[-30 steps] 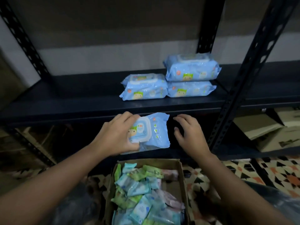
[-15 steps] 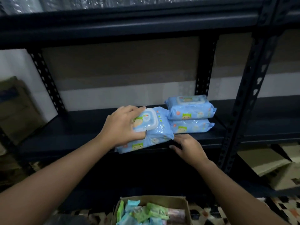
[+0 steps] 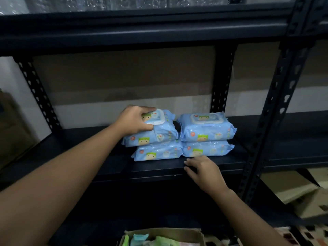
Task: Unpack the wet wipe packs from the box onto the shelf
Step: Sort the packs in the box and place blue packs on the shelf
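Left hand grips the top-left wet wipe pack, fingers clamped; square it over the lower pack; right hand, fingers loosely curled, steadies the shelf edge.

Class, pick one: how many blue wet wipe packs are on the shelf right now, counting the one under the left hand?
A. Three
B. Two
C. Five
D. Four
D: two stacks of two stand side by side on the shelf, and the left hand grips the upper left pack.
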